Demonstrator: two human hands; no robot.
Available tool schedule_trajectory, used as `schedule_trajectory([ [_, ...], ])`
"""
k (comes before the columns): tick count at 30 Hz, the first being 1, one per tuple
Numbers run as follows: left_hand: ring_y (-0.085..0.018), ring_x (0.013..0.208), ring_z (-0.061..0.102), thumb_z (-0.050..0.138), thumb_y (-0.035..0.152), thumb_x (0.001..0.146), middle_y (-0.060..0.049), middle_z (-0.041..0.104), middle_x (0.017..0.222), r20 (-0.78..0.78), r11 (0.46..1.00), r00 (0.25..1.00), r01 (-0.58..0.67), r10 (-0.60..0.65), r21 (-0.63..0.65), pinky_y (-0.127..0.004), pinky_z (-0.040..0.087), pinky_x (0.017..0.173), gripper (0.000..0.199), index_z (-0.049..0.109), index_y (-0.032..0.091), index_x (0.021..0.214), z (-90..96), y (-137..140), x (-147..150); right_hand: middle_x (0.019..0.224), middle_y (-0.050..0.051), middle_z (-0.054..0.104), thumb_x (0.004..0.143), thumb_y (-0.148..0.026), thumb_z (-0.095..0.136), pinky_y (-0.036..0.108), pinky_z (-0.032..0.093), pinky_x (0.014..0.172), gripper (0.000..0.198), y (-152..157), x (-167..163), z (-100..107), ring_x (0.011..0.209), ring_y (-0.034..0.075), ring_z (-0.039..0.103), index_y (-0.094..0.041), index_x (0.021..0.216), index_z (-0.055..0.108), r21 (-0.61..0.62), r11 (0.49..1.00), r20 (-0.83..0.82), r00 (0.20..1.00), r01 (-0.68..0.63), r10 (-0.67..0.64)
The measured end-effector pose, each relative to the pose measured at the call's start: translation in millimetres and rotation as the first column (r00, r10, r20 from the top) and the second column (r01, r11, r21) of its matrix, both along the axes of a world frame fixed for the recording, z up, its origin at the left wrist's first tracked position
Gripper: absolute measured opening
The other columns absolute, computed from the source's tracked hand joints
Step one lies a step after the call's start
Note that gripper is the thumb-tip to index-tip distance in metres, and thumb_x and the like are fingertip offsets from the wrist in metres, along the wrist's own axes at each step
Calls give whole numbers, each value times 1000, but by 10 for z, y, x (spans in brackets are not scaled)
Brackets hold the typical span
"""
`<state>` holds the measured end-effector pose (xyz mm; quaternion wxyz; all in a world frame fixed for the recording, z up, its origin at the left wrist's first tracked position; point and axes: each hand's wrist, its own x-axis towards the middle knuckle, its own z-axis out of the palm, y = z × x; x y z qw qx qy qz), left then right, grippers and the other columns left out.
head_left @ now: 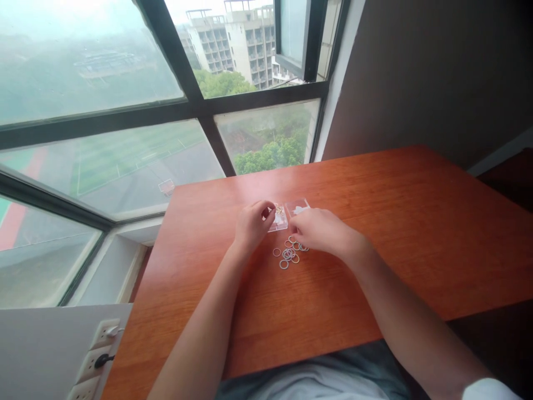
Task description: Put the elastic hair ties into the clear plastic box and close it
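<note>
A small clear plastic box (281,224) lies on the table with its transparent lid (300,204) folded open to the right. Gold-coloured rings (278,210) show inside its far part. My left hand (252,223) is at the box's left side, fingers curled and thumb drawn towards them; what they grip, if anything, is too small to tell. Just right of the box, my right hand (318,229) points down with its fingers pinched together, their tips partly hidden. Below it lies a loose cluster of several pale rings (287,254), some overlapping.
The reddish-brown wooden table (200,244) meets dark-framed windows (266,136) at its far and left sides. A grey wall (416,83) stands behind on the right. Wall sockets with plugs (102,361) are at the lower left, beside the table edge.
</note>
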<state>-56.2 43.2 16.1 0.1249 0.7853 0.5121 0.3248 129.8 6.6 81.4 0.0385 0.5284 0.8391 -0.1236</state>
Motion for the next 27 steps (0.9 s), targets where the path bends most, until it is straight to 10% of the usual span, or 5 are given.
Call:
schedule_trajectory([
  [5, -10, 62, 52, 56, 24, 85, 0, 63, 71, -18, 1000, 1000, 1, 0, 16, -22, 39, 60, 12, 67, 19, 85, -66, 29, -31, 82, 12, 72, 81, -15, 53, 28, 43, 63, 20, -154, -127, 111, 77, 24, 68, -16, 83, 73, -191, 971, 113, 979, -146, 170],
  [27, -10, 61, 53, 56, 24, 83, 1, 62, 67, -14, 995, 996, -89, 89, -43, -22, 38, 58, 13, 67, 19, 84, -6, -16, -317, 90, 17, 73, 84, -17, 60, 29, 46, 73, 19, -283, -410, -52, 89, 25, 69, -15, 97, 75, -182, 958, 162, 954, -223, 253],
])
